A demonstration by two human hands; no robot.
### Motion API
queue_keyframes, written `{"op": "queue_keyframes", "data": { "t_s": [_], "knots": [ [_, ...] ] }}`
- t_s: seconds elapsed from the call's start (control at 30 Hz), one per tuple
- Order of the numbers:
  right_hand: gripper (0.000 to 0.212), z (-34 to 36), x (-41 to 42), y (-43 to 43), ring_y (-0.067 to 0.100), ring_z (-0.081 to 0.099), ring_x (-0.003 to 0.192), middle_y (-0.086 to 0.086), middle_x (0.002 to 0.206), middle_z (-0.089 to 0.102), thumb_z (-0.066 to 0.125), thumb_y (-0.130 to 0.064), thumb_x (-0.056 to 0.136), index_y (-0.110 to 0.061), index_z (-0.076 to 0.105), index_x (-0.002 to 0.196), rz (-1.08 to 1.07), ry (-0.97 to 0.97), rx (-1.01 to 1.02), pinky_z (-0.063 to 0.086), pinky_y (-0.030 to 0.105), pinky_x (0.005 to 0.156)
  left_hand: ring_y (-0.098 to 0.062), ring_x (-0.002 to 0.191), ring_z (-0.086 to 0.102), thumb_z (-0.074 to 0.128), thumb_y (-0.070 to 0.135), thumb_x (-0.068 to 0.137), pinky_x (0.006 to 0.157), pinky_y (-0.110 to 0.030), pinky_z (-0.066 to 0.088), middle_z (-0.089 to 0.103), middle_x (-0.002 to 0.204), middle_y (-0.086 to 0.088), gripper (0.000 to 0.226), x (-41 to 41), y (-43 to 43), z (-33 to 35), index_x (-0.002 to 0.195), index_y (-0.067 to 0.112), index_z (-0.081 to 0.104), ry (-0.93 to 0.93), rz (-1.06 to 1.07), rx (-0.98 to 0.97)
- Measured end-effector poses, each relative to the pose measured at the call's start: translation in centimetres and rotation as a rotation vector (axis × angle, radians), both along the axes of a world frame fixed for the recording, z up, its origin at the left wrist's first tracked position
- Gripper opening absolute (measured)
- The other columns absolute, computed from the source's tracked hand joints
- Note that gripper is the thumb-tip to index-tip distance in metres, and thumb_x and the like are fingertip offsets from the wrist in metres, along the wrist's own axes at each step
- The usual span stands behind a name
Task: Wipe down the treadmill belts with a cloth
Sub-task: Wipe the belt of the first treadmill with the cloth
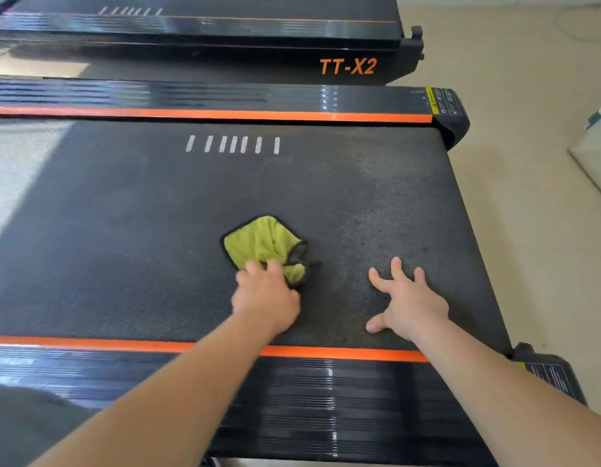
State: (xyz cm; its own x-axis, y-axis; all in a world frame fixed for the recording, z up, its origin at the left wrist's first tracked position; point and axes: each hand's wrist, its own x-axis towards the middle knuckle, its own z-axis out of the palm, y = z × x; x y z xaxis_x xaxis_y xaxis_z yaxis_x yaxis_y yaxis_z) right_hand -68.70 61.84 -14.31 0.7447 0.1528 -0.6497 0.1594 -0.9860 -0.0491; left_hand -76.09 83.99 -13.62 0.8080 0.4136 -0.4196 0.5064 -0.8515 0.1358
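Midway through the near belt [124, 214], by the look of it. Grips the near edge of the green cloth [262, 244] with the left hand [265, 293], fingers curled into the fabric, just below the centre of the frame; keeps the rest of the cloth spread on the belt beyond the knuckles. Rests the right hand [408, 299] palm down on the same belt, to the right of the cloth and apart from it, fingers straight and splayed, holding nothing. Shows a greyish dusty haze and a few dark spots right of centre, toward the belt's end, so probably not finished there. Looks darker and more even left of the cloth, yet washed out by a pale patch of light at the left edge; cannot tell how much of that side is wiped. Leaves the far belt [258, 6] along the top of the frame, well apart from both hands; cannot tell whether cleaned. Likely calls for more passes across the hazy right part before moving on.
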Motion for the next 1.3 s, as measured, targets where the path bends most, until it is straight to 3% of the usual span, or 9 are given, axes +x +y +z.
{"op": "queue_keyframes", "data": {
  "t_s": [0.17, 0.23, 0.33, 0.5, 0.77, 0.9, 1.03, 1.23, 1.3],
  "knots": [
    [0.081, 0.3, -0.5, -0.4, 0.028, -0.010, 0.158, -0.016, 0.168, -0.018, 0.050, -0.024, 0.102, -0.063, 0.000, 0.153, 0.020, -0.072, 0.003, 0.042, 0.058, 0.110, -0.035, 0.127, 0.041, 0.062, 0.038, 0.091, 0.098, -0.049, 0.049, 0.036, 0.135, -0.011, 0.055, -2.3, -8.7, 0.4, 0.141, 0.025, 0.045, -0.021, -0.448, -0.191],
    [0.083, 0.6, -0.6, -0.4, 0.029, -0.012, 0.158, -0.016, 0.168, -0.020, 0.056, -0.033, 0.101, -0.063, -0.001, 0.153, 0.032, -0.053, -0.001, 0.040, 0.058, 0.111, -0.034, 0.129, 0.038, 0.064, 0.036, 0.090, 0.098, -0.050, 0.050, 0.035, 0.135, -0.011, 0.058, -1.1, -6.3, 0.1, 0.144, 0.028, 0.043, -0.048, -0.489, -0.154],
    [0.105, 0.9, -0.6, 0.0, 0.031, -0.016, 0.157, -0.014, 0.168, -0.023, 0.076, -0.056, 0.085, -0.058, 0.000, 0.157, 0.016, 0.002, -0.007, 0.040, 0.058, 0.111, -0.035, 0.127, 0.039, 0.064, 0.037, 0.090, 0.094, -0.049, 0.052, 0.034, 0.133, -0.010, 0.060, 0.4, 1.2, -0.5, 0.144, 0.027, 0.039, -0.039, -0.293, 0.036],
    [0.108, 1.3, -0.5, 0.3, 0.032, -0.017, 0.157, -0.011, 0.169, -0.023, 0.078, -0.054, 0.084, -0.055, 0.000, 0.158, 0.007, 0.021, -0.003, 0.037, 0.062, 0.112, -0.040, 0.124, 0.046, 0.057, 0.044, 0.093, 0.095, -0.049, 0.048, 0.042, 0.132, -0.017, 0.048, -0.4, 4.8, -0.6, 0.132, 0.017, 0.047, -0.078, 0.191, 0.071],
    [0.105, 0.7, -0.8, -0.1, 0.028, -0.013, 0.157, -0.018, 0.167, -0.022, 0.075, -0.057, 0.086, -0.062, -0.003, 0.154, 0.034, -0.042, -0.025, 0.042, 0.060, 0.109, -0.033, 0.126, 0.044, 0.063, 0.040, 0.091, 0.093, -0.047, 0.049, 0.040, 0.133, -0.010, 0.052, -1.7, -3.9, 0.5, 0.139, 0.026, 0.048, -0.016, -0.420, -0.108],
    [0.104, 1.0, -1.2, 0.0, 0.028, -0.013, 0.158, -0.016, 0.169, -0.021, 0.074, -0.062, 0.084, -0.060, -0.001, 0.156, 0.043, -0.054, -0.021, 0.045, 0.060, 0.107, -0.034, 0.125, 0.043, 0.062, 0.040, 0.093, 0.089, -0.047, 0.050, 0.039, 0.131, -0.010, 0.049, -0.7, 5.5, 0.1, 0.136, 0.023, 0.046, -0.009, -0.144, 0.118],
    [0.105, 1.2, -0.9, 0.1, 0.029, -0.015, 0.158, -0.014, 0.169, -0.022, 0.075, -0.059, 0.085, -0.059, -0.002, 0.156, 0.032, -0.029, -0.014, 0.042, 0.059, 0.109, -0.037, 0.124, 0.050, 0.057, 0.050, 0.094, 0.094, -0.046, 0.049, 0.044, 0.133, -0.014, 0.052, -1.2, 6.2, 0.3, 0.133, 0.017, 0.047, -0.008, 0.115, 0.087],
    [0.104, 1.2, -1.0, 0.1, 0.029, -0.013, 0.158, -0.014, 0.169, -0.022, 0.072, -0.063, 0.085, -0.059, -0.003, 0.156, 0.053, -0.064, -0.015, 0.045, 0.056, 0.107, -0.031, 0.124, 0.047, 0.062, 0.046, 0.092, 0.089, -0.044, 0.049, 0.043, 0.132, -0.008, 0.053, -2.5, -4.1, 0.8, 0.138, 0.024, 0.048, -0.014, -0.507, -0.096],
    [0.106, 1.3, -1.0, -0.1, 0.029, -0.014, 0.158, -0.015, 0.168, -0.023, 0.075, -0.062, 0.083, -0.060, -0.002, 0.156, 0.052, -0.048, -0.005, 0.044, 0.057, 0.107, -0.030, 0.124, 0.045, 0.061, 0.046, 0.092, 0.083, -0.043, 0.048, 0.041, 0.131, -0.007, 0.054, -1.6, -2.5, 0.7, 0.140, 0.028, 0.045, -0.031, -0.491, -0.041]
  ]
}}
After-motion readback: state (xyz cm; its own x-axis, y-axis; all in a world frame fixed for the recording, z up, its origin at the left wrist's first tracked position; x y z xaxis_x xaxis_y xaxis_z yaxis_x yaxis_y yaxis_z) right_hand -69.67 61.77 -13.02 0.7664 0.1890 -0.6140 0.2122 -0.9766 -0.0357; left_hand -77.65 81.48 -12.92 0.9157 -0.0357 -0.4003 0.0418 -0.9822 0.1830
